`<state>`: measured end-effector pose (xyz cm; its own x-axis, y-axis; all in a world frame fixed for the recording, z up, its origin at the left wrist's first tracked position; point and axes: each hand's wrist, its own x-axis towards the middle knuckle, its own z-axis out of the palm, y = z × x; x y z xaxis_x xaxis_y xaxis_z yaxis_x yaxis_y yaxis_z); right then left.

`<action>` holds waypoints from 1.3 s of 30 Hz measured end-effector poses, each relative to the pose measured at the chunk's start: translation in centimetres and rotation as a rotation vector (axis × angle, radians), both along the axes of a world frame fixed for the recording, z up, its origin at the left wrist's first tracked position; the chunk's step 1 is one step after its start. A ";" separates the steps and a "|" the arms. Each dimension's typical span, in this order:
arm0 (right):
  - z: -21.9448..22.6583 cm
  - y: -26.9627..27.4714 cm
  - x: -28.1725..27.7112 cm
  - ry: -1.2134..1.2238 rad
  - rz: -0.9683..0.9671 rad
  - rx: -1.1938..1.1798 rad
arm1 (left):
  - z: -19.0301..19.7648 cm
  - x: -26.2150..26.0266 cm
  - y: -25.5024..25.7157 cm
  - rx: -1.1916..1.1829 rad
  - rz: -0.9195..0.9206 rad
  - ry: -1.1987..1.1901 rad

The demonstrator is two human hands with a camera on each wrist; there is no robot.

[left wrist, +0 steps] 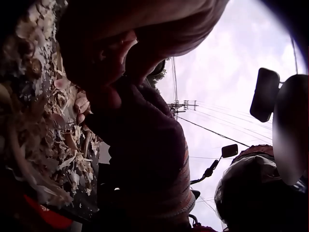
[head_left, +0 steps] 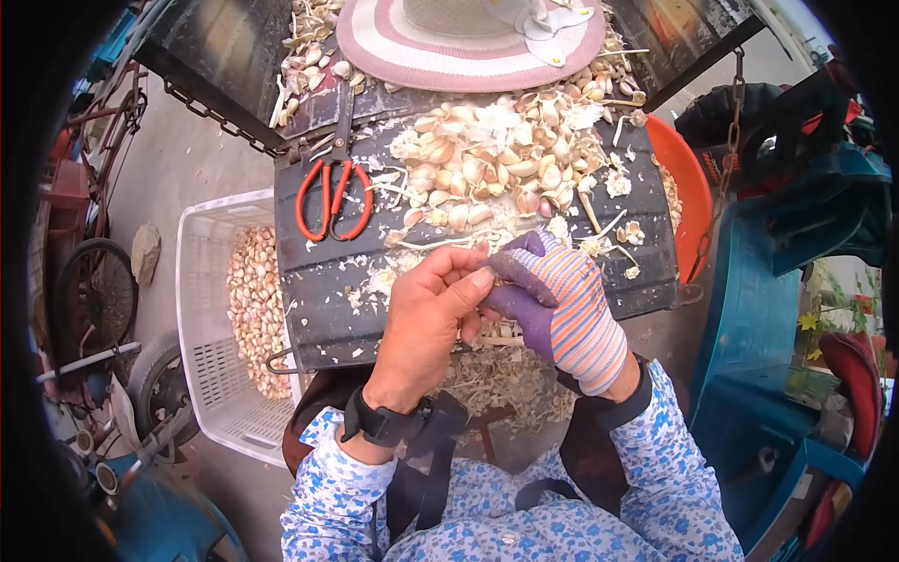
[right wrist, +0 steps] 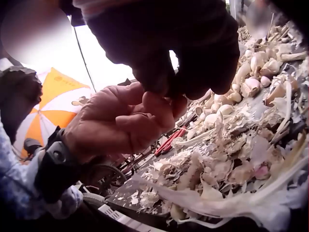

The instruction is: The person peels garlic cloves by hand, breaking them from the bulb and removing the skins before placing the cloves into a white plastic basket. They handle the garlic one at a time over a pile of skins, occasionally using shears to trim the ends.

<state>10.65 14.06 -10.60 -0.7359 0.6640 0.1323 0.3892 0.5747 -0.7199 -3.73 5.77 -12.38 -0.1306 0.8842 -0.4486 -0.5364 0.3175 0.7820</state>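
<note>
My bare left hand (head_left: pixel 421 314) and gloved right hand (head_left: pixel 571 314) meet fingertip to fingertip over the near edge of a dark ribbed panel (head_left: pixel 314 290). The right glove is striped knit with a purple coating. Thumbs and fingers of both hands are bent in a pinch on a small piece of garlic, mostly hidden by the fingertips; its exact shape I cannot tell. Just beyond them lies a heap of garlic cloves (head_left: pixel 515 164), among papery skins and dry stems. In the right wrist view, loose skins (right wrist: pixel 207 179) spread below the hands.
Red-handled shears (head_left: pixel 326 201) lie at the panel's left. A white crate (head_left: pixel 198 272) with many cloves stands left, an orange-red basin (head_left: pixel 688 201) right. A striped sun hat (head_left: pixel 375 42) rests at the back. Chains (head_left: pixel 735 131) hang beside the panel; a blue vehicle (head_left: pixel 749 328) is at right.
</note>
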 end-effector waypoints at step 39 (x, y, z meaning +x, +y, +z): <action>-0.6 1.0 2.4 0.460 -0.287 -0.774 | -1.0 1.6 1.7 0.113 -0.001 -0.237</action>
